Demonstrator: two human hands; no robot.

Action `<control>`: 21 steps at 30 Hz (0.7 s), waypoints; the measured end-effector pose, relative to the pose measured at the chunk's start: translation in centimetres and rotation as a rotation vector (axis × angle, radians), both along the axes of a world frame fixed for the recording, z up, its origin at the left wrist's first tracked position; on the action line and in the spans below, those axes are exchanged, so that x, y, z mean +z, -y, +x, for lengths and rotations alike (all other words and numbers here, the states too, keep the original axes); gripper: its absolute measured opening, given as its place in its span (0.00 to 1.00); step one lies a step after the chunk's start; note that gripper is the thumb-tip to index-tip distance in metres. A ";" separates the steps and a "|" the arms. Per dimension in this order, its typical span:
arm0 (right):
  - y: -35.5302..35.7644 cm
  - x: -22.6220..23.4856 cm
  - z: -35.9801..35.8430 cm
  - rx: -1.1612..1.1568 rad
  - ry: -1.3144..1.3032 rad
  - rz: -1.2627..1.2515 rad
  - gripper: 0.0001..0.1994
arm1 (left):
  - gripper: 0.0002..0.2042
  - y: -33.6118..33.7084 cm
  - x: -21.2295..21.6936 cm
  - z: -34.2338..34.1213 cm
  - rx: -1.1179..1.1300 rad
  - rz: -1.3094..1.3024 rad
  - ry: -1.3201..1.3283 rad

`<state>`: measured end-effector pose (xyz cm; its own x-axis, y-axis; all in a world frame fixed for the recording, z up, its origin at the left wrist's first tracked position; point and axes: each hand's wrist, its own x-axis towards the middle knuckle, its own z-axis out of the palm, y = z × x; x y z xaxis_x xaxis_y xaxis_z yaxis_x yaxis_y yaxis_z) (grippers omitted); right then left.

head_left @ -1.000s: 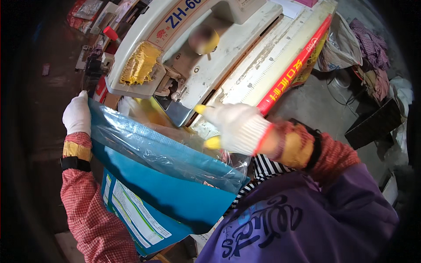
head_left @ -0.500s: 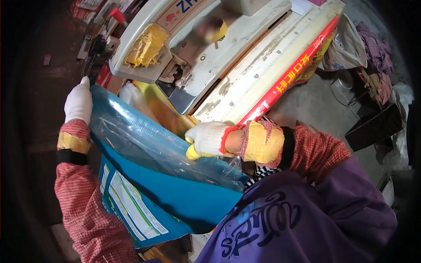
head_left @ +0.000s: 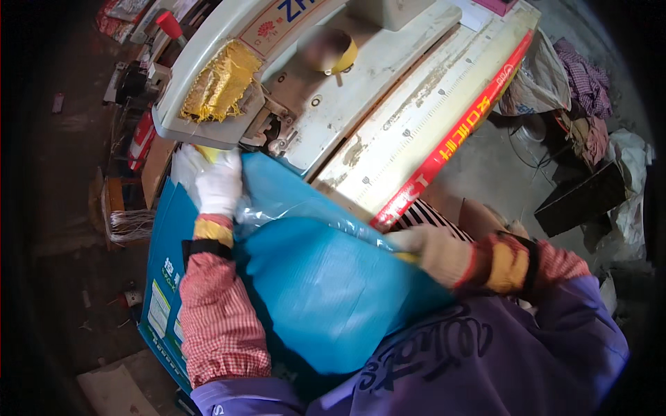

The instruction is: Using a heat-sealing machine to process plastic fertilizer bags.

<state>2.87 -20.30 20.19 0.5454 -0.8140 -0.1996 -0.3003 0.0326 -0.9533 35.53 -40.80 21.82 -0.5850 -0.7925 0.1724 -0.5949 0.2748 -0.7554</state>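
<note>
Head view: left hand (head_left: 218,184) has swung right to the machine (head_left: 368,62), gripping the bag (head_left: 319,284) by its rim; right hand (head_left: 437,256), shifted right, pinches the other end. Bag's at the machine's near side now, mouth edge slanting far-left to near-right; folds hide its long axis.

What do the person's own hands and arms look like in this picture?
The left hand and right hand wear pale gloves; the right one shows a red cuff edge and some yellow at the fingers. Red-and-white checked oversleeves each carry a yellowish band and a black strap near the wrist. Purple sleeves show above.
</note>
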 end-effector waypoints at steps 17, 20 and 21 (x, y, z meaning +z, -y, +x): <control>2.9 2.4 -0.5 -0.092 -0.585 0.573 0.27 | 0.10 0.1 1.3 0.5 -0.230 0.345 -0.436; 2.9 1.8 0.0 -0.141 -0.674 0.798 0.35 | 0.06 -2.5 2.4 0.2 0.168 0.573 -0.679; 2.5 1.4 -0.4 -0.098 -0.742 0.808 0.37 | 0.04 -3.0 2.4 0.1 0.331 0.658 -0.821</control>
<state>2.50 -22.81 21.59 0.0091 -0.3290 -0.9443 -0.7516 0.6207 -0.2235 35.68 -37.81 24.18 -0.2273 -0.9685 -0.1021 -0.9673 0.2124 0.1386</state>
